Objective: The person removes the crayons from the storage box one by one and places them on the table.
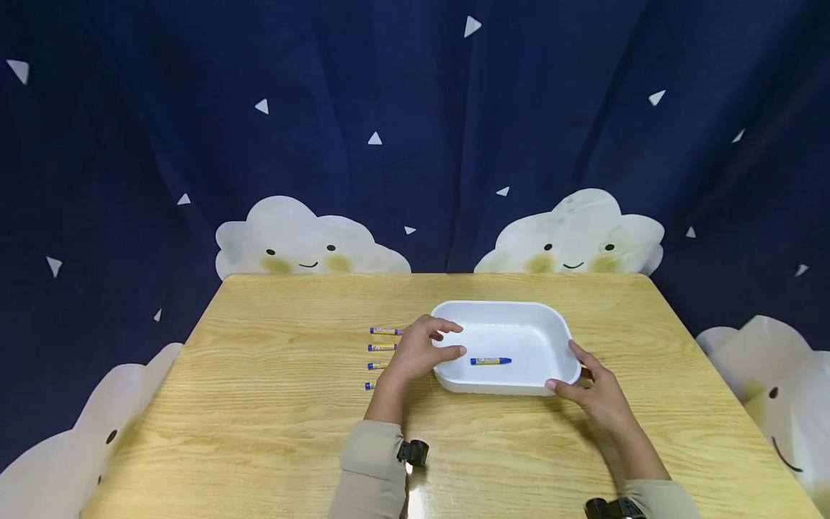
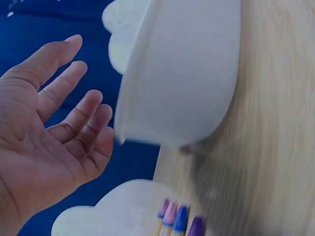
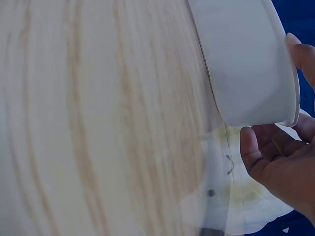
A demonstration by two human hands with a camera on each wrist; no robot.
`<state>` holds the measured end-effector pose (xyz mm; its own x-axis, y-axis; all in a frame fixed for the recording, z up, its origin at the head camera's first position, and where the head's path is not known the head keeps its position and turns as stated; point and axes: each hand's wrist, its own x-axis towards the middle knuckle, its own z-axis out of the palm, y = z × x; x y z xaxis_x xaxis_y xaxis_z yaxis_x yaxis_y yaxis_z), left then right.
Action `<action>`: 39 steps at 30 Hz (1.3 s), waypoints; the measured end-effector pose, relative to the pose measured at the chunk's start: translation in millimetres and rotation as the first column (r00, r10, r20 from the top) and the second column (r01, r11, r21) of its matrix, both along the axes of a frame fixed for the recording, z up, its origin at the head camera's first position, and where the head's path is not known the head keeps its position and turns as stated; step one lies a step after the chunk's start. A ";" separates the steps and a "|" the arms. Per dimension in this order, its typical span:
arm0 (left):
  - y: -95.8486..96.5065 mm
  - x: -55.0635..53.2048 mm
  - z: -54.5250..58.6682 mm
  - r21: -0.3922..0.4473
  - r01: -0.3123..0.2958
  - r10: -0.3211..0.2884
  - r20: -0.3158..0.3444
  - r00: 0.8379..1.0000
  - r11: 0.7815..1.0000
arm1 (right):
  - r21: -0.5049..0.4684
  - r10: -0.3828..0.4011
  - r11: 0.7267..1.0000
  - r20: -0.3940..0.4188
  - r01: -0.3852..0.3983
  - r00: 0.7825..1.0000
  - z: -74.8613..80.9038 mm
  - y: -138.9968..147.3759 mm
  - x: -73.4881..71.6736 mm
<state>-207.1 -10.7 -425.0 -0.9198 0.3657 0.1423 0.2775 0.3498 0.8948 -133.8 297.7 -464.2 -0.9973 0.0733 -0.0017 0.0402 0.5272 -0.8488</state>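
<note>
A white oval-cornered plastic tray [image 1: 534, 342] sits on the wooden table, and a blue crayon [image 1: 491, 361] with a yellow wrapper lies inside it. My right hand [image 1: 599, 393] grips the tray's right end; in the right wrist view the thumb touches the rim and the other fingers curl by the end wall. Over the tray's left end is my left hand [image 1: 418, 349], thumb and fingers spread apart and holding nothing. Several crayons [image 1: 382, 347] lie in a column left of the tray, partly hidden by that hand. Their pink, blue and purple tips [image 2: 180, 220] show in the left wrist view.
The wooden table [image 1: 272, 404] reaches back to a dark blue curtain [image 1: 415, 86] printed with white triangles and smiling clouds. A black strap device [image 1: 413, 453] is worn at the left wrist, another [image 1: 612, 508] at the right.
</note>
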 end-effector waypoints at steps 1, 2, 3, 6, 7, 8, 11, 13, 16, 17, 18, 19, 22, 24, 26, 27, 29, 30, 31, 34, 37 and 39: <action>4.2 -0.9 -0.7 0.008 0.012 -0.012 -0.001 1.000 1.000 | 0.000 0.001 1.000 -0.001 -0.001 1.000 -0.1 0.0 0.1; 8.3 -1.7 -1.4 0.013 0.020 -0.020 -0.001 1.000 1.000 | 0.001 0.000 1.000 -0.001 0.000 1.000 -0.3 0.1 0.2; 12.6 -2.8 -2.1 0.015 0.026 -0.026 0.004 1.000 1.000 | 0.000 0.000 1.000 -0.002 0.000 1.000 -0.6 0.2 0.2; 25.4 -6.9 -4.6 0.007 0.044 -0.044 0.017 0.999 0.999 | 0.000 -0.001 1.000 0.001 0.001 1.000 -1.0 0.5 0.1; 29.3 -8.2 -5.0 0.003 0.049 -0.049 0.021 0.999 0.999 | 0.000 -0.001 1.000 0.002 0.001 1.000 -1.0 0.6 0.0; 33.1 -9.7 -5.5 -0.003 0.053 -0.053 0.023 0.998 0.999 | 0.002 -0.001 1.000 0.001 0.001 1.000 -0.8 0.6 -0.1; 42.8 -14.5 -8.2 -0.026 0.062 -0.061 0.033 0.998 0.998 | 0.001 0.000 1.000 0.002 0.000 1.000 -1.1 0.6 -0.5; 48.5 -17.3 -10.9 -0.047 0.060 -0.058 0.056 0.997 0.997 | -0.002 0.000 1.000 0.002 0.000 1.000 -1.3 0.5 -0.7; 55.4 -20.3 -15.9 -0.077 0.058 -0.048 0.117 0.992 0.995 | -0.008 0.000 1.000 0.006 0.000 1.000 -1.4 0.4 -0.7; 57.3 -21.3 -17.9 -0.085 0.057 -0.045 0.137 0.990 0.995 | -0.011 0.001 1.000 0.007 0.000 1.000 -1.4 0.3 -0.6; 59.2 -22.1 -20.1 -0.096 0.057 -0.042 0.152 0.988 0.994 | -0.010 0.001 1.000 0.007 -0.001 1.000 -1.5 0.2 -0.5; 60.9 -22.8 -22.0 -0.104 0.057 -0.039 0.164 0.986 0.993 | -0.009 0.002 1.000 0.007 -0.002 1.000 -1.5 0.1 -0.5; 65.9 -24.7 -26.9 -0.121 0.050 -0.025 0.199 0.980 0.991 | -0.006 -0.002 1.000 0.004 0.002 1.000 -1.4 0.1 -0.5; 68.6 -26.0 -29.1 -0.142 0.037 -0.006 0.215 0.977 0.989 | -0.003 -0.004 1.000 0.000 0.004 1.000 -1.3 0.1 -0.7; 70.6 -27.7 -30.5 -0.157 0.017 0.022 0.242 0.970 0.987 | -0.005 -0.002 1.000 -0.002 0.002 1.000 -1.3 -0.1 -1.3; 71.5 -28.6 -31.1 -0.169 0.007 0.037 0.253 0.967 0.986 | -0.004 0.000 1.000 -0.003 0.000 1.000 -1.3 -0.2 -1.5; 73.1 -30.2 -31.9 -0.204 -0.014 0.070 0.267 0.961 0.979 | -0.004 0.005 1.000 -0.004 -0.005 1.000 -1.5 -0.3 -1.8; 74.1 -30.9 -32.5 -0.220 -0.026 0.087 0.274 0.958 0.975 | -0.006 0.007 1.000 -0.004 -0.007 1.000 -1.4 -0.3 -1.9; 75.0 -31.6 -33.1 -0.236 -0.038 0.105 0.280 0.954 0.971 | -0.006 0.007 1.000 -0.004 -0.007 1.000 -1.3 -0.2 -2.1; 77.9 -32.8 -34.6 -0.273 -0.072 0.152 0.284 0.947 0.959 | -0.005 0.008 1.000 -0.006 -0.008 1.000 -1.2 0.2 -2.4; 80.9 -33.0 -37.1 -0.292 -0.089 0.174 0.279 0.944 0.952 | 0.002 0.005 1.000 -0.002 -0.005 1.000 -1.6 1.0 -2.3; 82.5 -32.1 -38.7 -0.321 -0.087 0.173 0.251 0.952 0.943 | 0.003 0.005 1.000 0.000 -0.005 1.000 -2.4 1.6 -1.9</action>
<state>-239.2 71.8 -463.7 -0.9493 0.2259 -0.2187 -0.0279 0.6323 0.7743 -135.7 299.3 -466.6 -0.9977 0.0680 -0.0016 0.0375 0.5300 -0.8472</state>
